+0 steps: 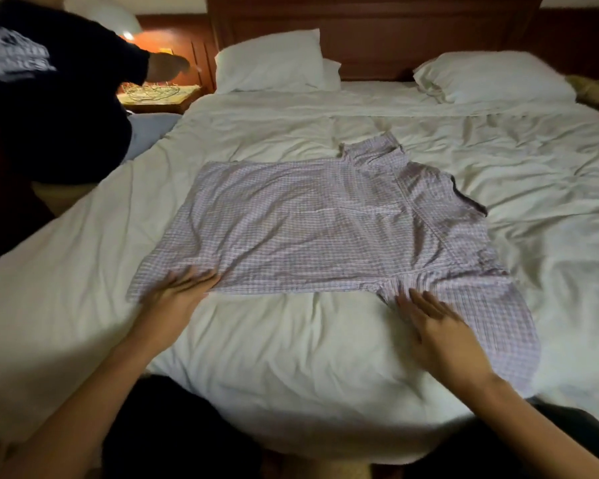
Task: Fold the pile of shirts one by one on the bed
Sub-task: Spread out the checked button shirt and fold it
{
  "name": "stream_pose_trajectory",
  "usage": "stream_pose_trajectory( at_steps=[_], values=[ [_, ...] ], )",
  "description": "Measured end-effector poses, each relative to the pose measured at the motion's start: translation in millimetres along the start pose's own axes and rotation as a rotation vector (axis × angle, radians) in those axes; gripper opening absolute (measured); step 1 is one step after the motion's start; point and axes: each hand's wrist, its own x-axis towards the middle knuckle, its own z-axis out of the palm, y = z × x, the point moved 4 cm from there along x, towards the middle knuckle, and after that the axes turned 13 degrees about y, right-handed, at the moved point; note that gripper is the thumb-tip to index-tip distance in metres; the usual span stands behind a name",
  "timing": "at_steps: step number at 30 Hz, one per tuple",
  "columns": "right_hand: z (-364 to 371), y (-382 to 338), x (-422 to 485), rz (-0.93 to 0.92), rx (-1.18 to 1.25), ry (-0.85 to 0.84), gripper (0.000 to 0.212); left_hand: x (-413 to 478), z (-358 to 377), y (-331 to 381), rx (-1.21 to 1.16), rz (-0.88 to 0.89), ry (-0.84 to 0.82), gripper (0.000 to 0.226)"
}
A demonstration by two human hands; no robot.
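Checked shirt (325, 223) spread flat across bed (291, 357), collar right; left hand (180, 292) and right hand (436, 326) press near hem and sleeve with flat fingers, likely smoothing before folding.

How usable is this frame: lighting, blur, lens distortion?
Head view: dim overall, with a warm glow from the small bedside lamp at upper left; the pale checked short-sleeved shirt looks soft but legible; the bystander's reaching arm is motion-blurred; the wide lens bows the near edge of the white bed.
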Motion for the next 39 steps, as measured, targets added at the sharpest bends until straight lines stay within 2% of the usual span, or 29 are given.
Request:
stream_pose_trajectory(
  at_steps=[3,5,8,10,12,14,17,20,23,25,28,32,33,35,37,39],
  values=[
    [-31.5,28.9,6.1,0.029,0.106,0.038,0.044,-3.2,-7.8,-17.9,-0.074,-0.046,0.074,0.054],
    [-58.5,49.4,11.9,-0.006,0.223,0.149,0.021,1.2,-14.4,-25.9,-0.102,-0.084,0.135,0.049],
    [-81.8,84.2,28.9,0.047,0.374,0.201,0.034,18.7,-13.3,-30.1,-0.148,-0.129,0.203,0.038],
    [-83.5,103.2,54.3,0.071,0.395,0.207,0.02,38.9,-13.1,-32.4,-0.156,-0.149,0.26,0.03],
    [-85.9,113.4,95.7,0.07,0.386,0.228,0.017,69.2,-15.3,-38.8,-0.141,-0.115,0.309,0.025],
    [-83.0,121.8,147.4,0.063,0.338,0.185,0.003,106.6,-13.7,-52.1,-0.15,-0.086,0.299,0.015],
    [-68.0,128.8,228.1,0.026,0.127,0.053,0.026,161.7,0.2,-73.3,-0.196,-0.066,0.139,0.008],
    [-50.1,128.9,288.2,-0.003,-0.051,0.097,0.034,198.5,26.8,-93.8,-0.172,-0.107,0.027,0.012],
    [-8.9,123.8,306.0,0.15,-0.086,0.163,0.053,205.6,62.8,-118.8,-0.167,-0.241,-0.103,0.012],
    [33.4,119.3,292.8,0.219,-0.079,0.09,0.062,193.8,84.9,-130.0,-0.153,-0.296,-0.183,0.007],
    [83.6,138.8,263.5,0.348,-0.062,-0.043,0.072,175.3,100.1,-145.1,-0.166,-0.325,-0.077,0.011],
    [91.6,175.3,256.8,0.545,-0.087,0.043,0.087,166.9,105.7,-161.0,-0.173,-0.357,-0.012,0.01],
    [89.0,181.3,261.6,0.567,-0.09,0.076,0.088,167.0,106.4,-162.6,-0.194,-0.363,-0.009,0.012],
    [88.5,188.0,274.6,0.516,-0.054,0.066,0.076,169.0,106.3,-160.7,-0.264,-0.369,-0.003,0.013],
    [92.6,187.0,288.0,0.366,-0.012,0.006,0.058,172.7,105.6,-155.2,-0.321,-0.365,-0.001,0.013],
    [95.8,181.4,299.0,0.245,0.031,-0.028,0.047,176.9,105.2,-149.1,-0.269,-0.307,0.013,0.021]
  ],
)
